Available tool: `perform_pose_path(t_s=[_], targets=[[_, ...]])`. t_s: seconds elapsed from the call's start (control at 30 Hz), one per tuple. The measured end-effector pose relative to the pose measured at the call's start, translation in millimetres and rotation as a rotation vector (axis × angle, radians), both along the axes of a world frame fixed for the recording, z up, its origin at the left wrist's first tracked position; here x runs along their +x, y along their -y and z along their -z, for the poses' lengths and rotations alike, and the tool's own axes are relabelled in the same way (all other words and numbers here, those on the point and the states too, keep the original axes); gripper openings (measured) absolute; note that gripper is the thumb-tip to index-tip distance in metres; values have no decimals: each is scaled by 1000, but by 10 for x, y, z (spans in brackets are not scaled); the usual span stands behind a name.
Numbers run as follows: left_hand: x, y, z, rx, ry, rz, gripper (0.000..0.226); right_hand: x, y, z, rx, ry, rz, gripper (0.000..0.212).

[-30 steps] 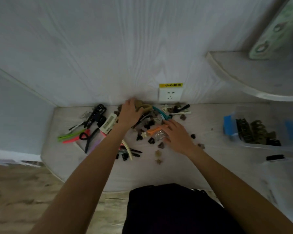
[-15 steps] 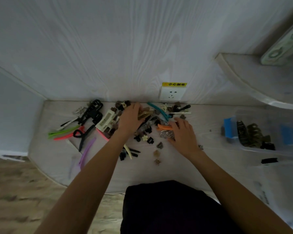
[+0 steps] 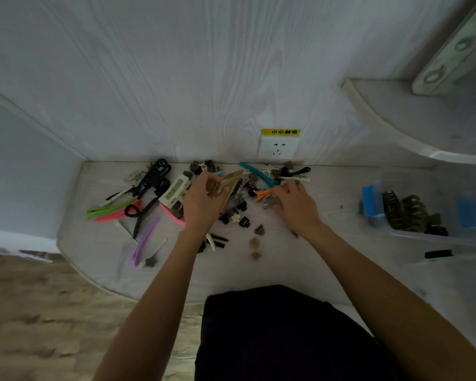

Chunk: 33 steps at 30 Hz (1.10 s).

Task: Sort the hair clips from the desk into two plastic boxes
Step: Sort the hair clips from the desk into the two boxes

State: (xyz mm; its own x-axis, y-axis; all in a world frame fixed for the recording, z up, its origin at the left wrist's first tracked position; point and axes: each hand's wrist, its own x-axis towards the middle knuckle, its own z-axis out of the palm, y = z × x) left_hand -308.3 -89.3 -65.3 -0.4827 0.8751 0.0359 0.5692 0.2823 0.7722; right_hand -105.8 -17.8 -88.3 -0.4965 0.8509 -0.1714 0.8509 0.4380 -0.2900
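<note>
Tan clip: I see a long, flat, tan plastic hair clip (image 3: 232, 179) near the back of the desk, in the middle of the pile. It looks smooth and a bit shiny.
Left hand: my left hand (image 3: 204, 200) has its fingers curled round the near end of the tan clip. The thumb sits by its side.
Orange clip: a thin, pointed orange plastic clip (image 3: 264, 192) lies just left of my right hand.
Right hand: my right hand (image 3: 294, 204) is bent down over the pile. Its fingertips touch the orange clip and a small clear lumpy clip (image 3: 271, 203). I cannot tell if they pinch anything.
Pile: the heap of mixed hair clips (image 3: 231, 213) has small black claw clips, tiny brown ones and a cream flower one. A long teal clip (image 3: 256, 173) lies at the back by the wall.
Left side: long green (image 3: 109, 209), pink (image 3: 116, 215) and purple (image 3: 144, 240) clips lie flat, well apart from my hands. Big black claw clips (image 3: 155, 176) sit behind them.
Box: a clear plastic box with blue clasps (image 3: 371, 204) stands far right. It holds dark brown claw clips (image 3: 412, 213).
Desk: the pale desk with a wood grain look (image 3: 300, 265) has a round front edge.
Room: a pale wood-look wall (image 3: 176, 78) with a white socket (image 3: 278, 147) under a yellow sticker. The floor (image 3: 39, 312) is tan and blurry.
</note>
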Motion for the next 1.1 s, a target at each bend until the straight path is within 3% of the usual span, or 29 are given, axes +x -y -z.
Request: perform_pose_path(t_s=[0.17, 0.27, 0.4, 0.57, 0.63, 0.7, 0.8, 0.9, 0.97, 1.1], targets=[[-76, 5, 73, -150, -25, 14, 25, 19, -18, -18, 34, 7, 37, 27], [-107, -43, 35, -169, 136, -56, 28, -19, 12, 26, -48, -4, 18, 28], [-90, -76, -10, -180, 226, -41, 26, -65, -3, -205, -218, -308, 250, 23], [32, -49, -8, -230, 86, 63, 29, 85, -63, -631, -495, -599, 527, 34], [109, -77, -22, -231, 68, 96, 29, 192, -36, -681, -671, -813, 681, 32], [225, -145, -79, -218, 146, 98, 28, 341, 31, -744, -896, -1108, 845, 30], [499, -267, -270, -139, 445, 81, 20, 663, 167, -823, -1057, -1429, 928, 31], [910, -379, -481, -139, 710, 189, 8, 1084, 338, -900, -1006, -1630, 934, 33], [1223, -442, -570, -201, 826, 317, 12, 1400, 440, -948, -893, -1688, 910, 45], [1889, -650, -676, -191, 768, 548, 16, 1989, 550, -1066, -606, -1746, 979, 50]])
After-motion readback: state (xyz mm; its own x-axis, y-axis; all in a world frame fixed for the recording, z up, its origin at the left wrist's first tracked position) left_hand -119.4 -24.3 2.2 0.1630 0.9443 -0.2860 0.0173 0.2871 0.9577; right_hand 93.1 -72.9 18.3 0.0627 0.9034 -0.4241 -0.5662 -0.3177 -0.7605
